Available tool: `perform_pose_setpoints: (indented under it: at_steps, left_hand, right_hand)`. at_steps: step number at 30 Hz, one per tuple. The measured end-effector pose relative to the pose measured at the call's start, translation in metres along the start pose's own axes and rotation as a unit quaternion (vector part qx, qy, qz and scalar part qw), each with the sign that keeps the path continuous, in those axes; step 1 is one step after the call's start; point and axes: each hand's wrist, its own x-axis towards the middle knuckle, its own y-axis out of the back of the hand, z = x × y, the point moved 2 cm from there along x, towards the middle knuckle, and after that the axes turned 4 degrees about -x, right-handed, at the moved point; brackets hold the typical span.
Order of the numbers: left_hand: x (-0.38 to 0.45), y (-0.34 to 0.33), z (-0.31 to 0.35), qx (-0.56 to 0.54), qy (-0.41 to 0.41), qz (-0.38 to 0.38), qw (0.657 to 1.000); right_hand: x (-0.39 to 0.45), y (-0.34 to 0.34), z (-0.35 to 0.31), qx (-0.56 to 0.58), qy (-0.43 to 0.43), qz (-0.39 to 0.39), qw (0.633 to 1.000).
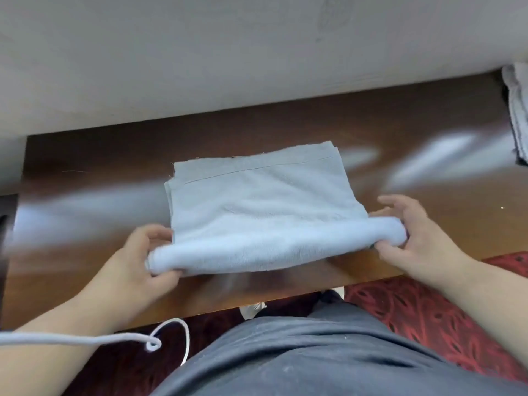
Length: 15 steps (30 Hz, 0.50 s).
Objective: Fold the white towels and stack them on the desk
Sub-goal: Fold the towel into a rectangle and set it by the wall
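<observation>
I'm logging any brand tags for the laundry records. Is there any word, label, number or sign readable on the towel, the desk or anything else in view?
None: no text is readable anywhere.
White towel, held by the left hand and right hand: stitched hem only, no tag visible.
Desk: bare wood and glare, no writing.
Second towel at the right edge: no label visible.

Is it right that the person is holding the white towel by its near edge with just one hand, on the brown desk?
Not quite: it is both hands, not one. In the head view the left hand pinches the left end of the white towel's near folded edge, and the right hand has its grip on the right end. The rest is right: the towel lies on the brown desk.
</observation>
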Motion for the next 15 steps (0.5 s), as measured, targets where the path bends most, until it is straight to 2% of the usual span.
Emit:
perform_pose_setpoints:
  at_steps: [2,4,5,7,9,15]
  left_hand:
    - [0.016,0.005,0.001,-0.147,0.030,0.070,0.986]
    - [0.042,0.004,0.003,-0.307,0.059,0.110,0.943]
    - [0.057,0.004,0.006,-0.343,0.067,0.134,0.927]
    - [0.085,0.001,0.013,-0.329,0.086,0.196,0.920]
    - [0.107,-0.002,0.015,-0.263,0.122,0.260,0.921]
    - [0.149,-0.017,0.006,-0.175,0.190,0.269,0.928]
  right_hand:
    - [0.016,0.009,-0.015,0.031,-0.019,0.092,0.995]
    - [0.043,0.008,-0.031,0.056,-0.045,0.148,0.986]
    - [0.061,0.005,-0.037,0.075,-0.057,0.164,0.982]
    - [0.098,-0.002,-0.047,0.113,-0.084,0.175,0.974]
    - [0.131,-0.009,-0.052,0.135,-0.107,0.161,0.972]
    - [0.174,-0.014,-0.039,0.163,-0.177,0.100,0.965]
